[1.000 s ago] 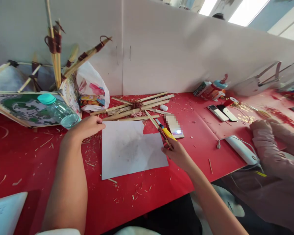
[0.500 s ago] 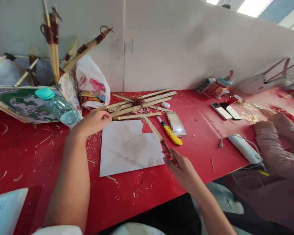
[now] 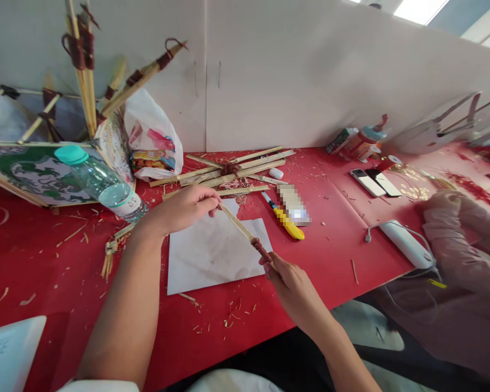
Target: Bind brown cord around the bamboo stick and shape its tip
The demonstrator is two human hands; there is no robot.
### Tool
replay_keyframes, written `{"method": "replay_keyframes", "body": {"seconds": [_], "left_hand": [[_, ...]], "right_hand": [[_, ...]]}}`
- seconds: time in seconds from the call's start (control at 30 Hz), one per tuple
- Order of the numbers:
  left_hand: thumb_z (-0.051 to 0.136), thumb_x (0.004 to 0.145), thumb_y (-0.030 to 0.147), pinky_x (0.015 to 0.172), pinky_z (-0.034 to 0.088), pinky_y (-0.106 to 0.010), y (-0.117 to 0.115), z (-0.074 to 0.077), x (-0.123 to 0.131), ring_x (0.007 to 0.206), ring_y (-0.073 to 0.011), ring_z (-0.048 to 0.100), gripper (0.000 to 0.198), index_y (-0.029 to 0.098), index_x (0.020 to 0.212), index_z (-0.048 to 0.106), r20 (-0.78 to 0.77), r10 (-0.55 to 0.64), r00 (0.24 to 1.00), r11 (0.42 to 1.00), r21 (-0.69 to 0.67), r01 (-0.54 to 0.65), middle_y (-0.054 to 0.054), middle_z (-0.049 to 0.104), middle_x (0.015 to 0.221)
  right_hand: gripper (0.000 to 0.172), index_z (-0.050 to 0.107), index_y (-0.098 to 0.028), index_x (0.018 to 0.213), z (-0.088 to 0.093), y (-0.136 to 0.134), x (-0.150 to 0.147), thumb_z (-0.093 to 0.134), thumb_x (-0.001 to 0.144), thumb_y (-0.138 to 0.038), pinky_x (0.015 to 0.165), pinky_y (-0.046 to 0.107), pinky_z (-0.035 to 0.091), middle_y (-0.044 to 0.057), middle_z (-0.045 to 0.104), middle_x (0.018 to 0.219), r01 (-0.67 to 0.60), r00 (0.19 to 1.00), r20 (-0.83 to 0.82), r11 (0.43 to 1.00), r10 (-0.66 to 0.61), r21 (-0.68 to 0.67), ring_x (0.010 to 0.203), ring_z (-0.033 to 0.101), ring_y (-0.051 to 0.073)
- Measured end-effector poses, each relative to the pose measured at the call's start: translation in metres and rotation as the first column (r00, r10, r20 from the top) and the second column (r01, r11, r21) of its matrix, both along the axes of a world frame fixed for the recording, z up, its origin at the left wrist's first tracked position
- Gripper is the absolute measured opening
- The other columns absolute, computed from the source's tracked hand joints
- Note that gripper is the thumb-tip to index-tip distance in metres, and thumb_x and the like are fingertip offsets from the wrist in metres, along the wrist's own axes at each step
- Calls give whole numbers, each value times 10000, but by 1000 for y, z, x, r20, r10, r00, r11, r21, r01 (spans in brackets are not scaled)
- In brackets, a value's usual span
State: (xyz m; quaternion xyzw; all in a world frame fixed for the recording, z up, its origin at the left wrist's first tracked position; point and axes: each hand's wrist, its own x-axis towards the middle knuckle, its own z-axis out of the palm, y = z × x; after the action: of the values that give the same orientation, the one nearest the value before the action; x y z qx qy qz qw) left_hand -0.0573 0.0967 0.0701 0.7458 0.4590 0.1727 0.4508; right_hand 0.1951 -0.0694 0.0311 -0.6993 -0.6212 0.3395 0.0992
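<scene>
Both my hands hold one bamboo strip (image 3: 239,226) above the white paper sheet (image 3: 212,256) on the red table. My left hand (image 3: 185,208) pinches its far end. My right hand (image 3: 289,286) grips the near end, just below a dark brown thread wrapping (image 3: 260,247). Behind the sheet lies a pile of bamboo strips (image 3: 228,173) tied with thread. A yellow utility knife (image 3: 288,223) rests to the right of the sheet, next to a phone (image 3: 293,204).
A tilted water bottle (image 3: 100,182) and a painted bamboo frame (image 3: 32,169) stand at the left, with a plastic bag (image 3: 151,139) behind. Another person's sleeved arms (image 3: 461,223) rest at the right, near a white power strip (image 3: 406,247) and two phones (image 3: 373,182). Shavings litter the table.
My right hand lifted the bamboo strip off the table and drew it toward me. My left hand moved right from beside the bottle and took the strip's far end.
</scene>
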Motion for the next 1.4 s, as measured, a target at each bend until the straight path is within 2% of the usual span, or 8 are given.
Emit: {"method": "replay_keyframes", "body": {"seconds": [0.27,0.47,0.6,0.7,0.83,1.0,1.17,1.4], "left_hand": [[581,915,390,577,351,-285,-5,9,-2,635,-137,493,219,226,820,692,-34,-27,999,999,37,28,16,631,738],[582,909,370,608,379,-281,-3,3,2,682,-152,551,216,216,783,663,32,-75,997,997,24,74,6,637,736],[584,903,378,619,384,-288,4,-13,5,680,-158,570,216,221,789,678,16,-102,995,995,-13,102,7,668,745],[589,897,386,627,393,-298,12,-27,5,695,-177,595,211,223,822,702,-30,-55,998,998,12,56,-4,693,768],[609,885,418,660,398,-303,23,-45,8,738,-190,594,229,214,863,712,29,163,986,975,146,-165,-15,691,807],[608,856,433,581,329,-278,33,-72,24,618,-155,493,251,191,801,646,300,441,846,879,47,-475,22,551,647],[564,867,417,578,296,-279,35,-95,36,593,-143,412,261,202,721,580,336,472,815,858,36,-512,44,417,598],[549,876,396,577,312,-285,39,-118,39,597,-153,437,253,210,704,555,326,487,810,853,22,-521,35,449,588]], "right_hand": [[262,556,-236,969,17,-1,-5,422,1033,-452,600,284,315,-4,573,728,13,999,-47,1000,-13,-11,632,512,181],[338,580,-257,1209,29,6,1,422,1056,-514,607,270,347,-8,573,818,35,963,-268,998,-21,48,653,458,144],[305,585,-250,1179,27,25,1,403,1070,-469,568,257,335,-36,501,714,-12,948,-316,998,31,62,584,431,128],[258,603,-244,1161,18,35,-2,414,1062,-390,553,256,317,-42,508,667,-32,979,-198,994,52,101,550,428,127],[250,647,-228,1153,0,41,-7,435,1036,-293,546,267,289,-14,608,673,-66,996,60,991,59,116,549,498,141],[423,557,-274,1448,-19,50,-13,432,1045,-251,548,272,295,51,773,885,-232,936,294,968,194,100,699,681,192],[542,488,-333,1547,-24,60,-14,422,1031,-181,549,261,313,56,789,970,-331,883,380,939,273,95,750,712,184],[582,496,-344,1553,-34,57,-13,428,1005,-158,541,259,294,45,767,944,-282,905,345,958,248,53,702,678,161]]}}
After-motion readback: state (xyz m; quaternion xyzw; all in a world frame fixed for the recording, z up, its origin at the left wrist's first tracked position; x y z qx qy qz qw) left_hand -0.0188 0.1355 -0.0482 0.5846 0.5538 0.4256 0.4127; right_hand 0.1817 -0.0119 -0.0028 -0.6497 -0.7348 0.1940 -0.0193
